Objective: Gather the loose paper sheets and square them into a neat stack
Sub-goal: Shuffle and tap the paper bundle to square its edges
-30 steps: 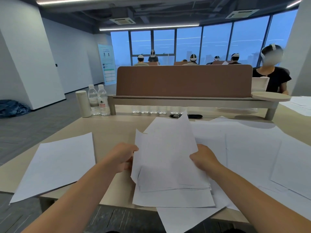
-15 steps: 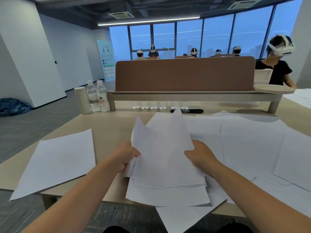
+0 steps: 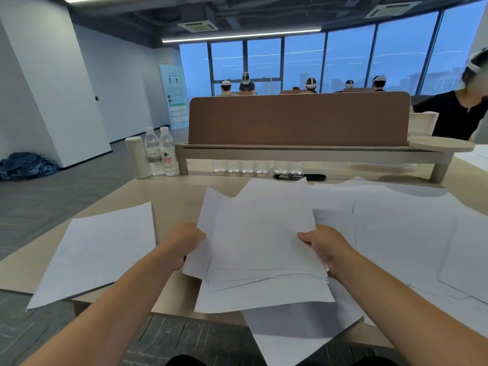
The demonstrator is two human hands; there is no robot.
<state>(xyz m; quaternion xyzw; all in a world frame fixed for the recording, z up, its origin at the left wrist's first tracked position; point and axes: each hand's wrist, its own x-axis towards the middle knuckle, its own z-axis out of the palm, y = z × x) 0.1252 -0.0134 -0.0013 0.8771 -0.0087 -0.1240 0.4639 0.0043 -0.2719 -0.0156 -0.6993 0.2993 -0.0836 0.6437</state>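
White paper in both hands: gripping an uneven bundle of sheets [image 3: 261, 233] by its two side edges, above the near part of the beige desk [image 3: 169, 196]. Clamping the bundle's left edge with the left hand [image 3: 184, 241], fingers curled tight around the paper. Pinching the right edge with the right hand [image 3: 323, 244], thumb lying on the top sheet, the other fingers tucked under and hidden. Holding the bundle with its far end tilted up, corners poking out unevenly at the top and lower edges staggered in steps. Hard to tell whether touching the flat sheets [image 3: 290, 334] beneath, themselves overhanging the desk's near edge. Seeing a separate stack [image 3: 100, 247] lying to the left, well apart from the bundle, one corner hanging past the desk edge. Seeing more loose sheets [image 3: 396, 233] spreading across the desk to the right, overlapping one another. Facing a brown divider panel [image 3: 298, 120] at the far side of the desk, with two water bottles [image 3: 161, 151] and a white flask [image 3: 137, 157] standing just beside its left end, and a black object [image 3: 311, 177] lying under its shelf.
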